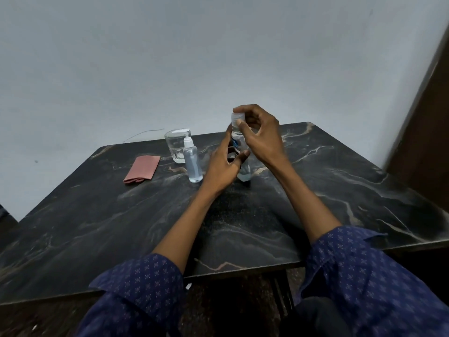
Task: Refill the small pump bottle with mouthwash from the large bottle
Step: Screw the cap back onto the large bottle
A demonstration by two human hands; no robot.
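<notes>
The large clear mouthwash bottle [237,138] stands upright on the dark marble table [243,215], towards the back middle. My left hand [224,166] wraps round its body from the left, thumb on the label. My right hand [257,132] reaches over from the right and pinches the white cap [237,116] between thumb and forefinger. The small clear pump bottle [192,161] stands upright just left of my left hand, its white pump head on, with a little clear liquid at the bottom.
An empty drinking glass [176,147] stands behind the pump bottle near the table's back edge. A folded pink cloth [142,169] lies to the left. A pale wall rises behind the table and a dark wooden door frame [425,117] stands at the right.
</notes>
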